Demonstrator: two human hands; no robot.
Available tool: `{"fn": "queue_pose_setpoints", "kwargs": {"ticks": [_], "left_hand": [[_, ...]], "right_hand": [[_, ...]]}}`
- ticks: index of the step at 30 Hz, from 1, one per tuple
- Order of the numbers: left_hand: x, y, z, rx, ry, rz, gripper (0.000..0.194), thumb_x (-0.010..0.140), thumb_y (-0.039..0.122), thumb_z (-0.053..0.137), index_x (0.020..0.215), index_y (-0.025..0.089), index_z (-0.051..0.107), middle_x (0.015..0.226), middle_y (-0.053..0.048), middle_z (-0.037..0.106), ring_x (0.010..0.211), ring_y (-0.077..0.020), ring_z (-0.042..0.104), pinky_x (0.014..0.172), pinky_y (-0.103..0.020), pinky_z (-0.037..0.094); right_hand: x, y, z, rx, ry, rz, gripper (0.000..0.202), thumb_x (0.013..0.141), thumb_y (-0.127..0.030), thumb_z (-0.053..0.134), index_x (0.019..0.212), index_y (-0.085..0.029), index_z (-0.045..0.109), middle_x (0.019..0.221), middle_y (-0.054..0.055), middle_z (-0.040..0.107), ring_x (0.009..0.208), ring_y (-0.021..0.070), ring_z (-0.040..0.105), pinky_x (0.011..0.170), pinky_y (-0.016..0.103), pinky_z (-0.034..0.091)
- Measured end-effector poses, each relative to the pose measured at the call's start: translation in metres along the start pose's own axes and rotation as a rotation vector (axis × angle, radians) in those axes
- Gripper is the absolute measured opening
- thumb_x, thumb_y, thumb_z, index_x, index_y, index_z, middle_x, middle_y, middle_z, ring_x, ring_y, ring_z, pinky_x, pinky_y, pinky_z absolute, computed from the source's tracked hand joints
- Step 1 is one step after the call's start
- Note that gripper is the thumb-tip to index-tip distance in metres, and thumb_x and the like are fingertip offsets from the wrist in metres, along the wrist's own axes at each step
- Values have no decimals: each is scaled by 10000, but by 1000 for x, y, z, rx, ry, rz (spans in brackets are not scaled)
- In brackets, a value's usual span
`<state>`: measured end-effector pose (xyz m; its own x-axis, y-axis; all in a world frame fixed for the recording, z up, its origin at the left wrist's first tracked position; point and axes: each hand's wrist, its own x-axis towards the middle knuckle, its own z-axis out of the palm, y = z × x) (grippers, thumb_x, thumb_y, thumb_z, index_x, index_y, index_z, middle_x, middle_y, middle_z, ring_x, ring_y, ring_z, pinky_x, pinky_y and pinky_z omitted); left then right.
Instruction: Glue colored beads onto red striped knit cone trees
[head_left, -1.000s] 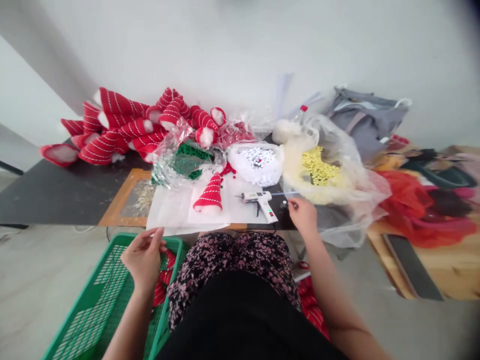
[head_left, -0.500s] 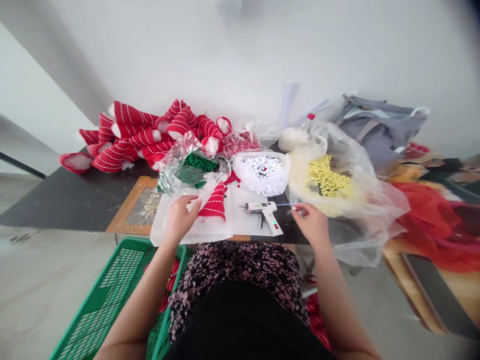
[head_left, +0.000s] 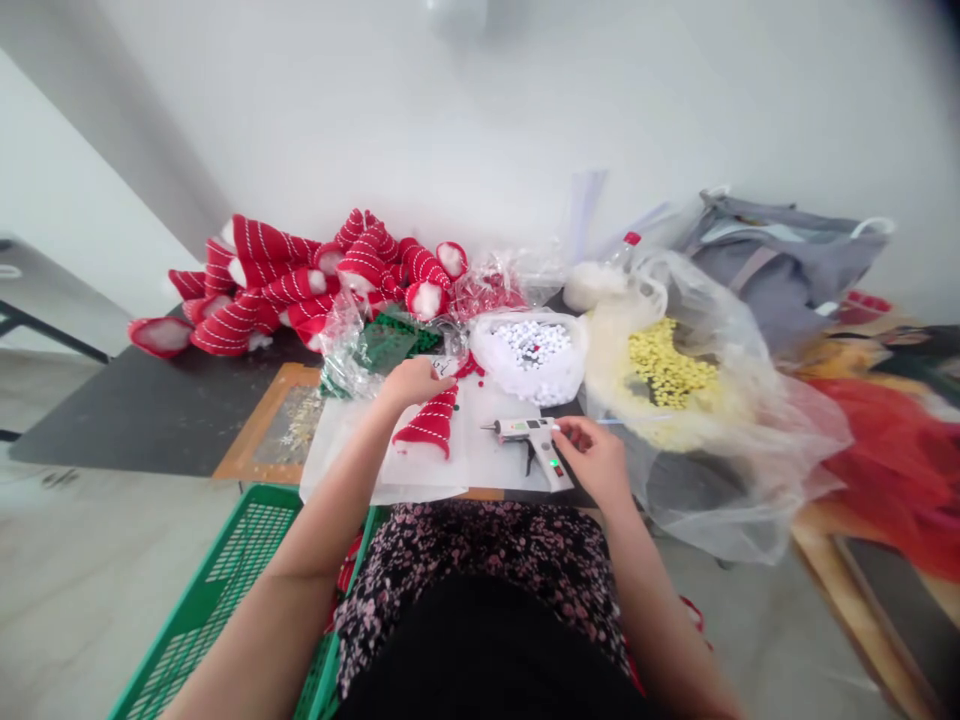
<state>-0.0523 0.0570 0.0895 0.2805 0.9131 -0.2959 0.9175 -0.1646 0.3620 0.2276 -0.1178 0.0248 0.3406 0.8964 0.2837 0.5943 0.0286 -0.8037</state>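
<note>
A red cone hat with white stripes [head_left: 433,423] lies on a white sheet [head_left: 495,462] at the table's front. My left hand [head_left: 415,380] hovers over the hat's tip, close to a clear bag of green pieces [head_left: 382,345], fingers curled; whether it holds anything is hidden. To the right lies a white glue gun [head_left: 531,436], and my right hand [head_left: 597,456] touches its rear end and handle. Behind the gun is a white bag of small white beads [head_left: 531,352].
A heap of red striped hats [head_left: 300,280] fills the back left of the dark table [head_left: 112,420]. A large clear bag holds yellow pieces [head_left: 667,365]. A green plastic crate [head_left: 225,600] stands on the floor at my left. Grey and red fabric [head_left: 885,440] lies right.
My left hand rose from the green crate to the table and reached past the hat to its tip. My right hand shifted left onto the glue gun.
</note>
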Motion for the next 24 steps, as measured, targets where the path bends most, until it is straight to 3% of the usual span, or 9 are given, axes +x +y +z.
{"fn": "queue_pose_setpoints", "kwargs": {"ticks": [3,7,11,14,19,24], "left_hand": [[15,4,3,-25,-91,16,378,815,427,736,530,210,617,540,-46,613,596,-213,616,609,-307,401],[24,-4,5,-243,-99,54,315,672,333,828,487,217,602,458,4,519,503,-165,512,526,-287,343],[15,-17,2,-540,-113,74,277,618,372,891,547,212,676,470,8,512,443,-126,413,457,-279,249],[4,-24,1,-675,-139,65,294,603,410,915,599,211,699,511,5,530,452,-118,411,453,-271,204],[-9,-27,11,-879,-59,18,323,613,447,910,696,201,718,600,6,588,531,-114,462,494,-252,222],[-8,-24,28,-1243,-23,27,422,596,460,960,799,177,722,735,-21,675,581,-100,531,512,-235,260]], "right_hand": [[-1,-1,2,67,-10,30,360,833,-545,714,869,-201,814,706,51,722,616,191,587,605,325,481],[-1,-2,6,332,-51,177,398,773,-574,819,896,-196,813,776,64,766,644,185,617,619,318,520],[0,-9,11,689,-77,318,421,630,-532,953,848,-211,792,722,19,729,598,145,586,580,286,510],[1,-20,14,833,-94,379,411,581,-498,984,808,-221,784,649,-11,673,533,116,515,517,267,453],[-1,-36,16,885,-105,373,360,588,-467,983,787,-234,793,645,-14,666,538,110,507,514,256,435],[-2,-47,20,793,-115,292,342,609,-446,978,809,-225,808,733,18,742,659,155,628,645,289,539]]}}
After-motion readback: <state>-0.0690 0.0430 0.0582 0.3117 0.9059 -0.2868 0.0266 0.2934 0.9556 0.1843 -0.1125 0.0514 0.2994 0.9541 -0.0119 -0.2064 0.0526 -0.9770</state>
